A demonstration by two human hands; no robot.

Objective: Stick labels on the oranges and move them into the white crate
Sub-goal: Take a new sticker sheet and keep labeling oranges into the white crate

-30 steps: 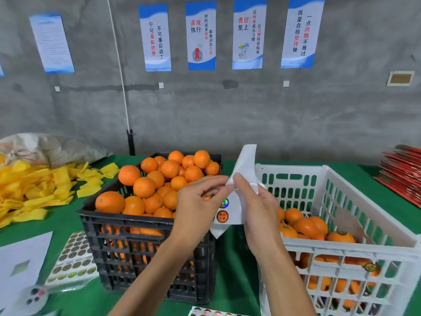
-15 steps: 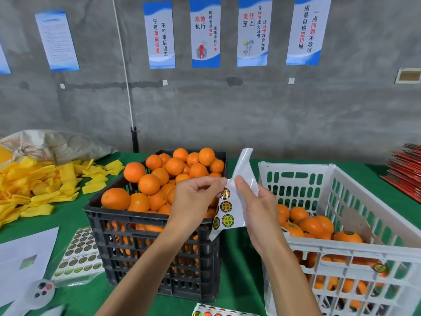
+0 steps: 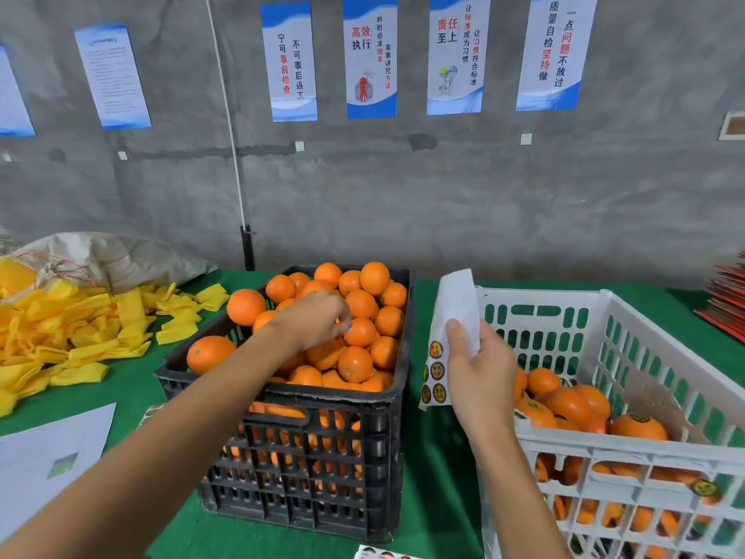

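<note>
Labelling step in hand, read from left to right across the frame. At centre left your left hand reaches over the black crate, fingers curled down onto the heaped oranges. Its fingertips meet at one orange near the middle of the pile, and you cannot tell whether a label is pinched there, since the fingertips cover the spot. Just right of the black crate your right hand pinches the label sheet upright between thumb and fingers; round labels show only on the lower left part of the sheet.

At lower right stands the white crate, holding labelled oranges. The black crate is still heaped full, so the task is judged far from done.

Next move, as a judgement: you press the label flat on the chosen orange, then grip that orange and carry it rightward over the sheet hand into the white crate. This calls for a firm grip, because neighbouring oranges lie touching and may roll.

Hard to make out:
- the underside of your left fingertips and any label there;
- the print on the labels, too small to read;
- the white crate's right wall and front, cut off by the frame edge;
- a second label sheet at the bottom edge, mostly cut off.
</note>
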